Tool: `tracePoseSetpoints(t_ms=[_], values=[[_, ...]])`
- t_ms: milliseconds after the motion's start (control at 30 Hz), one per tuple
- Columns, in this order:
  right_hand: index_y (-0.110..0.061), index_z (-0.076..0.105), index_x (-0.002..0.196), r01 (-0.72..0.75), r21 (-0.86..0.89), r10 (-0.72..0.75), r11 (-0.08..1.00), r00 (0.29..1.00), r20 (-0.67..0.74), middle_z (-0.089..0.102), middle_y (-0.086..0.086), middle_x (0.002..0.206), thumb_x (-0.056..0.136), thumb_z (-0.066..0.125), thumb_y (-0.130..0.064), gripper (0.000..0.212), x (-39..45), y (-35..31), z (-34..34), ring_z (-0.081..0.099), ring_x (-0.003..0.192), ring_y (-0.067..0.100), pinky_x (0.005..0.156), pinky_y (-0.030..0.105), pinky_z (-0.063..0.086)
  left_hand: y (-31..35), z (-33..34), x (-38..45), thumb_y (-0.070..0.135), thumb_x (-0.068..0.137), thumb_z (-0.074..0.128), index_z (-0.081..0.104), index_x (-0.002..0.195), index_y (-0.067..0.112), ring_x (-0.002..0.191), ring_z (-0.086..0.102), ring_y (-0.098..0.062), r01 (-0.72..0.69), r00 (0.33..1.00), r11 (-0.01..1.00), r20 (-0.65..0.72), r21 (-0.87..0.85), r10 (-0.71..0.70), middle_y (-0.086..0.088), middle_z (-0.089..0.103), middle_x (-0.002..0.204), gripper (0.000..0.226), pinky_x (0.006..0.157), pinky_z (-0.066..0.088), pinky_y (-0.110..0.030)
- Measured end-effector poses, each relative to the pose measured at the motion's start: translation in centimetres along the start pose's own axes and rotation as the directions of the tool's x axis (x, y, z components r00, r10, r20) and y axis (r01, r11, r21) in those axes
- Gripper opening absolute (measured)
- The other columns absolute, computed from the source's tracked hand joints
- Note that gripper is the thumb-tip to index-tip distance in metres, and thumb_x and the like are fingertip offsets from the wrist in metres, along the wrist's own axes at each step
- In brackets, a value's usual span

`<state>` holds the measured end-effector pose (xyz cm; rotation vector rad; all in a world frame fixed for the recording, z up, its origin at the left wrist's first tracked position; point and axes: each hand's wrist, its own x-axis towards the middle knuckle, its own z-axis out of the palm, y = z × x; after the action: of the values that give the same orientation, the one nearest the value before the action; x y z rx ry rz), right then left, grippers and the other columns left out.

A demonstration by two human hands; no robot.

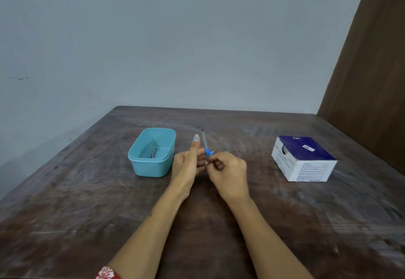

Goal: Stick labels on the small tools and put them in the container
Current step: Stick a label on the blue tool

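Observation:
A thin metal tool (204, 140) stands almost upright between my hands at the table's middle. My left hand (188, 162) holds its lower part, thumb raised with a blue spot on the thumb tip. My right hand (228, 172) pinches a blue label (207, 152) against the tool's shaft. The label wraps partly around the shaft. To the left stands a light blue plastic container (140, 164) with a small metal tool (153, 153) lying inside it.
A white and dark blue cardboard box (303, 158) sits at the right on the brown wooden table (87, 202). A grey wall is behind the table and a brown panel rises at the far right.

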<state>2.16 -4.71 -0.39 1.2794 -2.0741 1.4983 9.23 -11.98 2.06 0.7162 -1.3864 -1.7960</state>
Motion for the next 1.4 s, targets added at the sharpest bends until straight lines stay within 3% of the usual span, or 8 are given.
tracePoseSetpoints(t_ms=[233, 467, 600, 733, 1033, 1167, 1267, 1400], values=[[-0.010, 0.073, 0.092, 0.055, -0.013, -0.056, 0.998, 0.997, -0.052, 0.072, 0.002, 0.086, 0.078, 0.065, 0.004, 0.021, 0.2, 0.0, -0.2, 0.065, 0.079, 0.011, 0.074, 0.020, 0.052, -0.3, 0.2, 0.2, 0.050, 0.089, 0.048, 0.069, 0.087, 0.008, 0.075, 0.072, -0.017, 0.041, 0.998, 0.999, 0.037, 0.021, -0.042, -0.008, 0.073, 0.079, 0.046, 0.065, 0.058, -0.026], [-0.008, 0.073, 0.078, 0.071, -0.038, -0.071, 0.997, 0.997, -0.018, 0.070, 0.003, 0.074, 0.068, 0.070, 0.005, 0.016, 0.2, 0.1, 0.0, 0.063, 0.064, 0.012, 0.065, 0.015, 0.049, -0.2, 0.1, 0.2, 0.043, 0.087, 0.057, 0.070, 0.078, 0.007, 0.070, 0.070, -0.015, 0.029, 0.999, 0.999, -0.013, 0.019, -0.029, -0.007, 0.073, 0.073, 0.039, 0.062, 0.057, -0.024], [-0.011, 0.070, 0.070, -0.015, -0.001, 0.015, 1.000, 0.997, 0.076, 0.062, -0.008, 0.064, 0.065, 0.068, 0.001, 0.013, 0.1, 0.2, 0.0, 0.057, 0.059, 0.003, 0.057, 0.006, 0.041, -1.1, -0.4, 0.6, 0.017, 0.083, 0.069, 0.073, 0.086, 0.004, 0.077, 0.069, -0.023, -0.047, 0.998, 0.982, -0.033, 0.183, 0.054, -0.011, 0.072, 0.078, 0.014, 0.072, 0.058, -0.036], [-0.013, 0.064, 0.064, -0.100, 0.032, 0.097, 0.994, 0.992, 0.081, 0.060, -0.007, 0.062, 0.062, 0.067, -0.003, 0.011, -0.1, 0.3, 0.0, 0.056, 0.055, 0.012, 0.054, 0.020, 0.048, -1.3, -0.7, 0.9, 0.009, 0.081, 0.069, 0.074, 0.088, 0.011, 0.079, 0.071, -0.022, -0.137, 0.984, 0.934, -0.065, 0.330, 0.167, -0.006, 0.073, 0.080, 0.009, 0.078, 0.058, -0.045], [-0.015, 0.064, 0.060, -0.201, 0.155, 0.228, 0.967, 0.957, -0.182, 0.060, 0.001, 0.057, 0.062, 0.067, 0.002, 0.018, 0.6, 1.1, -0.1, 0.056, 0.059, 0.013, 0.053, 0.015, 0.045, 2.9, -0.8, -1.0, 0.019, 0.082, 0.068, 0.075, 0.091, 0.011, 0.070, 0.068, -0.009, -0.383, 0.867, 0.744, -0.066, 0.547, 0.494, 0.003, 0.070, 0.073, 0.013, 0.069, 0.055, -0.025], [-0.017, 0.066, 0.061, -0.252, 0.156, 0.279, 0.955, 0.943, -0.184, 0.061, 0.000, 0.058, 0.063, 0.069, -0.001, 0.017, 0.8, 1.0, -0.1, 0.055, 0.052, 0.010, 0.058, 0.025, 0.050, 6.8, -3.4, -0.2, 0.014, 0.083, 0.067, 0.075, 0.083, 0.007, 0.074, 0.066, -0.017, -0.233, 0.852, 0.648, -0.169, 0.725, 0.495, -0.009, 0.073, 0.080, 0.010, 0.073, 0.049, -0.022], [-0.020, 0.065, 0.062, -0.252, 0.155, 0.275, 0.955, 0.950, -0.151, 0.062, -0.001, 0.059, 0.065, 0.069, -0.001, 0.020, 0.8, 0.8, -0.2, 0.056, 0.054, 0.009, 0.060, 0.029, 0.052, 8.5, -5.0, 1.3, 0.015, 0.082, 0.068, 0.074, 0.082, 0.004, 0.093, 0.065, -0.024, -0.017, 0.917, 0.475, -0.175, 0.880, 0.358, -0.012, 0.073, 0.092, 0.012, 0.079, 0.049, -0.027], [-0.021, 0.064, 0.063, -0.253, 0.162, 0.276, 0.954, 0.952, -0.133, 0.062, 0.000, 0.060, 0.066, 0.070, 0.000, 0.021, 0.8, 0.6, -0.2, 0.056, 0.054, 0.008, 0.059, 0.024, 0.049, 9.1, -5.0, 2.6, 0.009, 0.078, 0.069, 0.058, 0.075, 0.003, 0.092, 0.065, -0.027, 0.181, 0.964, 0.228, -0.219, 0.957, 0.153, -0.013, 0.067, 0.096, 0.013, 0.063, 0.049, -0.028]])
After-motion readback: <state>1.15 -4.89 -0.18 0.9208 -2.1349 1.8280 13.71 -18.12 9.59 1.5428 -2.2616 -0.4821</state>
